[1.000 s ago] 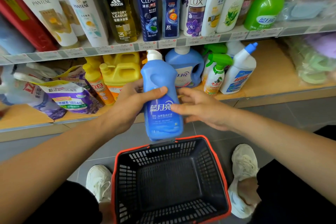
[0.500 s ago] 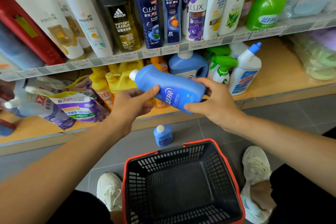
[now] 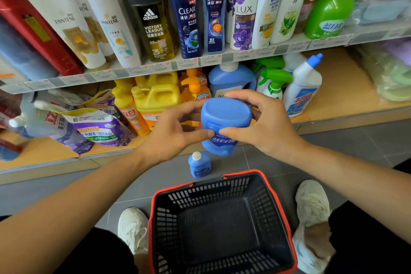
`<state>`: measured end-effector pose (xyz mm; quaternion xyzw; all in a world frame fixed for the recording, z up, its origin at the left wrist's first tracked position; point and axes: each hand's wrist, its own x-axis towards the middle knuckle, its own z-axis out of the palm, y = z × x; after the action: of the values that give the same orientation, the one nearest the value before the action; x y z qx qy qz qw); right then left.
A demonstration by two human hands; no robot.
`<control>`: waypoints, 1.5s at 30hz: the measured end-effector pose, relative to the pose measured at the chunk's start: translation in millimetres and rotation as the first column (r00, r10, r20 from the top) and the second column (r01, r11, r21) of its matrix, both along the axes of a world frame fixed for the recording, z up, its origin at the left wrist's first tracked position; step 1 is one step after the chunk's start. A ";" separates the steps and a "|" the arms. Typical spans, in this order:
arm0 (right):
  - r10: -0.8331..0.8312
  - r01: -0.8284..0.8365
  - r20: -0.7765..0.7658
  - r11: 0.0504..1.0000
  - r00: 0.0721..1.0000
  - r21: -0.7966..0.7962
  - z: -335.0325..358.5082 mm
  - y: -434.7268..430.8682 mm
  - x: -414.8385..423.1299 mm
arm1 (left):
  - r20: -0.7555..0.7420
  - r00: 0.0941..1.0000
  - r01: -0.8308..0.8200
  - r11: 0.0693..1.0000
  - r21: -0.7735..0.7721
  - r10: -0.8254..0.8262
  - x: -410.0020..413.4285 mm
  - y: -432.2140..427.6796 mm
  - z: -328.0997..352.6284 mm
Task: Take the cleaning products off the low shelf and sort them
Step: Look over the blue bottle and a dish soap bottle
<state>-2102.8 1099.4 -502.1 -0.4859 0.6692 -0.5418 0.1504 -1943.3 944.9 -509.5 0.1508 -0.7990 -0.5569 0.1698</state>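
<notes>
Blue bottle (image 3: pixel 225 115) inverted; small bottle (image 3: pixel 199 165), basket (image 3: pixel 222 187) nearby

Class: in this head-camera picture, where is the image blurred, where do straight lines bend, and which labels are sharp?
Head view: soft packs at the right edge smear; the shelf rail bows, wide-angle distortion; CLEAR bottles read sharply; the blue bottle in left hand and right hand looks softer.

On floor (image 3: pixel 333 151): small bottle (image 3: pixel 199 164) between shelf (image 3: pixel 342 95) and basket (image 3: pixel 222 191); held bottle (image 3: pixel 224 118) above it
</notes>
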 end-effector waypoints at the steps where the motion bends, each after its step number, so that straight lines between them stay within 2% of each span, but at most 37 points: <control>1: 0.002 -0.002 0.012 1.000 1.000 -0.003 -0.4 -0.1 -0.7 | -0.004 1.000 0.005 1.000 0.000 -0.005 0.6 -0.5 1.8; 3: 0.003 -0.002 0.032 1.000 0.999 -0.009 -1.1 0.4 -1.8 | -0.001 1.000 0.023 0.999 0.037 -0.023 1.2 -1.8 3.5; 6: -0.008 0.008 -0.003 1.000 1.000 -0.017 -0.9 1.3 2.2 | 0.047 0.999 0.014 0.970 0.243 -0.026 0.7 0.7 8.0; 7: -0.011 0.010 -0.020 1.000 1.000 -0.015 -1.1 1.3 4.9 | 0.057 0.998 -0.001 0.963 0.271 -0.015 -0.1 2.2 8.7; 13: 0.005 -0.009 -0.184 1.000 0.983 -0.019 3.1 -1.1 16.9 | 0.044 0.987 -0.162 0.970 0.184 0.156 -8.8 11.8 14.8; 18: 0.005 -0.013 -0.336 1.000 0.942 -0.022 2.4 -5.1 26.9 | 0.134 0.964 -0.225 0.973 -0.044 0.229 -11.4 18.3 13.5; 20: 0.020 -0.022 -0.344 1.000 0.939 -0.003 2.5 -5.7 27.1 | 0.148 0.967 -0.203 0.979 -0.035 0.206 -9.9 16.8 14.9; 25: 0.022 -0.015 -0.334 1.000 0.942 0.022 5.5 -3.9 24.5 | 0.070 0.986 -0.161 0.980 0.117 0.153 -3.6 10.5 17.6; 28: -0.006 0.017 -0.264 0.999 0.964 0.039 3.6 -4.5 23.3 | 0.028 0.988 -0.157 0.981 0.117 0.154 -0.3 10.1 13.8; 30: -0.027 0.040 -0.193 0.997 0.981 0.060 2.6 -4.5 21.7 | -0.014 0.990 -0.138 0.990 0.043 0.138 2.3 11.2 11.7; 32: -0.035 0.045 -0.140 0.997 0.990 0.067 1.7 -4.9 18.7 | -0.074 0.993 -0.098 0.984 -0.147 0.088 4.5 9.7 10.3; 34: -0.026 0.033 -0.094 0.997 0.995 0.069 1.0 -5.6 14.1 | -0.093 0.995 -0.015 0.933 -0.359 -0.020 6.8 7.4 10.4; 37: -0.011 0.014 -0.044 0.997 0.999 0.082 -1.1 -5.9 7.6 | -0.028 0.982 0.141 0.826 -0.546 -0.186 7.4 3.8 13.7; 42: 0.059 -0.059 0.003 0.992 0.998 0.110 -5.5 -8.4 -1.8 | 0.097 0.953 0.282 0.717 -0.637 -0.288 4.4 -1.1 16.3; 45: 0.083 -0.085 0.019 0.989 0.996 0.122 -6.1 -9.5 -6.9 | 0.089 0.955 0.272 0.721 -0.637 -0.282 3.7 -2.8 13.7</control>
<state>-2109.7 1089.9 -508.2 -0.4997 0.6791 -0.4962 0.2071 -1939.6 942.1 -495.8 -0.0416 -0.9530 -0.2695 0.1317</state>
